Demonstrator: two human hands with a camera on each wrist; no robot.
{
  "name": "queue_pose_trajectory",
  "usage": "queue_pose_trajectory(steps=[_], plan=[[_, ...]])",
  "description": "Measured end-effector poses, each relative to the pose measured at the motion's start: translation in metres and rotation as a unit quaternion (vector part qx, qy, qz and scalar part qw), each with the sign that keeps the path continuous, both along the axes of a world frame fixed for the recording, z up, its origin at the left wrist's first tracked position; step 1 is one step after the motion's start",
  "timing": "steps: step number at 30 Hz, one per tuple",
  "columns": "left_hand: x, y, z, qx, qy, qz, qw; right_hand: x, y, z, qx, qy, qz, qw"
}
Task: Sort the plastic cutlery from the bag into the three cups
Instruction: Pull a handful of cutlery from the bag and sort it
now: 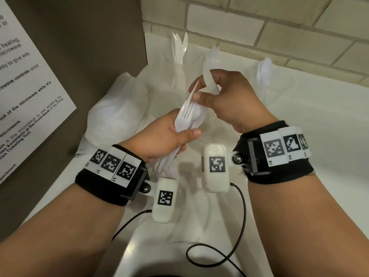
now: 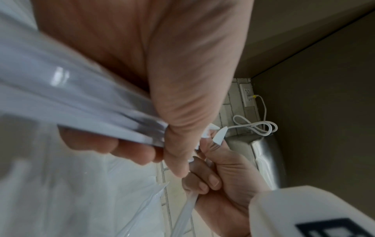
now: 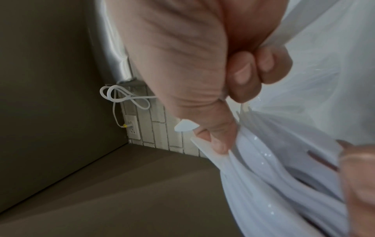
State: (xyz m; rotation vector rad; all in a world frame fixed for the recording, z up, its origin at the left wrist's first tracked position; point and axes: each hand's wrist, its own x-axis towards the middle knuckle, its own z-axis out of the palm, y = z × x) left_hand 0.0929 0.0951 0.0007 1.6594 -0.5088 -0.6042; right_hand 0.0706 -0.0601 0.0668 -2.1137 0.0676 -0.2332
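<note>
Three clear cups stand along the back edge of the counter (image 1: 311, 120) against the brick wall (image 1: 259, 25): the left cup (image 1: 179, 76) holds knives, the middle cup (image 1: 209, 60) holds forks, and the right cup (image 1: 267, 80) holds spoons. Your left hand (image 1: 165, 136) is closed around a bundle of white plastic cutlery (image 1: 186, 116), fingers and thumb curled about the handles, with the fork tines and a spoon bowl fanning up toward the far side. Your right hand (image 1: 231, 100) sits just above that bundle and touches its top; its thumb and forefinger pinch one piece at the tip of the fan, while the other fingers are curled around a single white piece (image 1: 209, 80) that sticks up and bends through the fist. From the left wrist view the bundle (image 2: 81, 109) runs blurred across your palm, and your right hand (image 2: 219, 184) shows beyond it with fingers curled on a white handle. From the right wrist view your thumb (image 3: 213, 133) presses on the edge of the fanned pieces (image 3: 284, 168). The plastic bag (image 1: 119, 104) lies crumpled on the counter near its left edge, beside and below your left hand. A printed notice (image 1: 26, 80) hangs on the brown side wall at the left.
</note>
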Motion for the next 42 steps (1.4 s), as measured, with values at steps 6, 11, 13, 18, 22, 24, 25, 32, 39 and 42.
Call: queue_pose_trajectory(steps=[6, 11, 13, 18, 22, 24, 25, 32, 39, 42], plan=[[0.001, 0.001, -0.002, 0.034, -0.022, -0.012, 0.999, -0.001, -0.006, 0.001, 0.079, 0.023, -0.012, 0.997], [0.0, 0.001, 0.001, 0.027, -0.026, -0.015, 0.999, -0.009, -0.005, -0.001, 0.06, 0.053, 0.073, 0.994], [0.0, 0.0, 0.001, 0.032, -0.035, -0.021, 0.999, -0.008, -0.006, -0.002, 0.065, 0.055, 0.055, 0.995], [-0.001, 0.0, -0.001, 0.037, -0.034, -0.024, 0.998, -0.008, -0.006, -0.002, 0.089, 0.051, 0.028, 0.994], [0.0, 0.0, -0.003, 0.035, -0.025, -0.02, 0.999, -0.008, -0.004, -0.005, 0.146, 0.065, 0.0, 0.987], [0.001, 0.0, -0.004, 0.039, -0.024, -0.019, 0.999, -0.007, -0.002, -0.006, 0.174, 0.053, -0.017, 0.983], [0.001, 0.0, -0.004, 0.04, -0.023, -0.018, 0.999, -0.007, -0.001, -0.006, 0.192, 0.046, -0.024, 0.98], [0.002, -0.001, -0.006, 0.032, -0.016, -0.026, 0.999, -0.009, 0.0, -0.014, 0.19, 0.029, -0.032, 0.981], [-0.001, 0.001, -0.012, 0.066, -0.025, -0.032, 0.997, -0.007, -0.004, 0.003, 0.327, -0.095, -0.132, 0.931], [-0.001, 0.002, -0.012, 0.066, -0.019, -0.032, 0.997, -0.005, -0.014, 0.015, 0.362, -0.192, -0.165, 0.897]])
